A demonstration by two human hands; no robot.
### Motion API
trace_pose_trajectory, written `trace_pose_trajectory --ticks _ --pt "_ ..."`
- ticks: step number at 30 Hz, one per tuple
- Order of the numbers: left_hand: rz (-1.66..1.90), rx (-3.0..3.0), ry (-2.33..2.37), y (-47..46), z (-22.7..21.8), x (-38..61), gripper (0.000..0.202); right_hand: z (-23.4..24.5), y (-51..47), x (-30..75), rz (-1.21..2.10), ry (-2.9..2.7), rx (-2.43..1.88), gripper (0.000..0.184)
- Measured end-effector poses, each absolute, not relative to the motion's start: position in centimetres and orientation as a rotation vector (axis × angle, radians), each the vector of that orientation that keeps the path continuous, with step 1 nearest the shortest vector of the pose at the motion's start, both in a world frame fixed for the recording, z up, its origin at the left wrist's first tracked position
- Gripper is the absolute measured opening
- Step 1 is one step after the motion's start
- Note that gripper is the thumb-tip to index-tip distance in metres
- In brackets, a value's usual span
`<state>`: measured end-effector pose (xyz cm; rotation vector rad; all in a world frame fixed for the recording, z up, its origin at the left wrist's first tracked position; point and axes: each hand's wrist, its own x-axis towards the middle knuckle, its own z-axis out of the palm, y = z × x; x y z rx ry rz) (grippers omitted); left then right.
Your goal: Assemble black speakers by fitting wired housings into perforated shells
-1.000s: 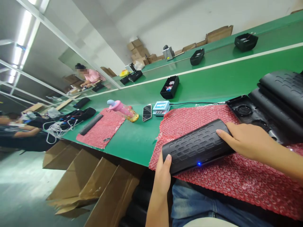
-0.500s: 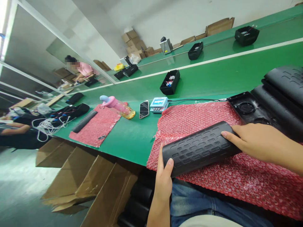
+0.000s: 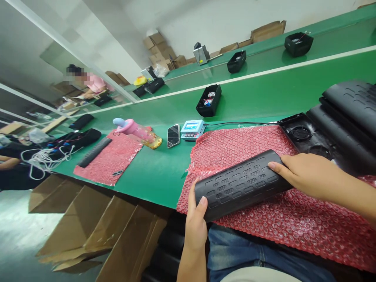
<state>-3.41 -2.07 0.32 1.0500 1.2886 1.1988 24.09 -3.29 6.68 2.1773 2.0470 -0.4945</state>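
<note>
A black speaker housing (image 3: 241, 186) with a slotted grille face is held between my two hands, tilted with its right end higher. My left hand (image 3: 197, 217) grips its left end, thumb on the face. Around the right end my right hand (image 3: 296, 172) is closed, thumb on top and the other fingers partly hidden. Beneath it lies red bubble wrap (image 3: 317, 227). To the right, an open black shell (image 3: 302, 135) with round speakers rests beside more stacked black housings (image 3: 349, 105).
A light-blue tester (image 3: 192, 130) with a cable, a phone (image 3: 173, 136) and a pink-lidded cup (image 3: 138, 133) stand on the green bench. Black boxes (image 3: 208, 101) with wires sit on the green strip behind. Cardboard (image 3: 85, 219) is below left; a person (image 3: 91, 84) sits farther off.
The whole view has shifted slightly, so things appear a little farther left. Both hands keep the same hold on the speaker housing.
</note>
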Motion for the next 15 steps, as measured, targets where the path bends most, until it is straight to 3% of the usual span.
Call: trace_pose_trajectory --ticks 15 --pt "1.17 1.079 1.277 -2.2 0.53 -3.22 0.068 6.7 -3.57 24.39 -0.412 2.101 1.984 0.067"
